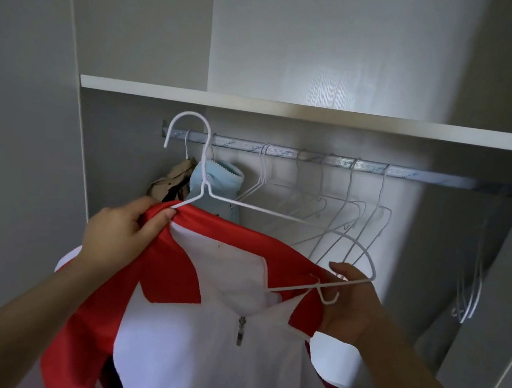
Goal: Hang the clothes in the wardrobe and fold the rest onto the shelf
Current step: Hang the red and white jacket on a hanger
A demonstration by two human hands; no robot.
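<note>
A red and white zip-neck shirt (216,333) hangs in front of me, held up below the wardrobe rail (331,161). My left hand (119,235) pinches its red collar together with the left end of a white wire hanger (265,211). My right hand (350,303) grips the hanger's right end beside the right side of the collar. The hanger is tilted, its hook up near the rail's left end, not on the rail. The hanger's left arm is inside the shirt; its right arm lies outside.
Several empty white hangers (336,209) hang on the rail. A light blue garment (214,186) and a brown one (173,181) hang at the left end. A white shelf (321,115) runs above the rail. More hangers (470,291) dangle at the far right.
</note>
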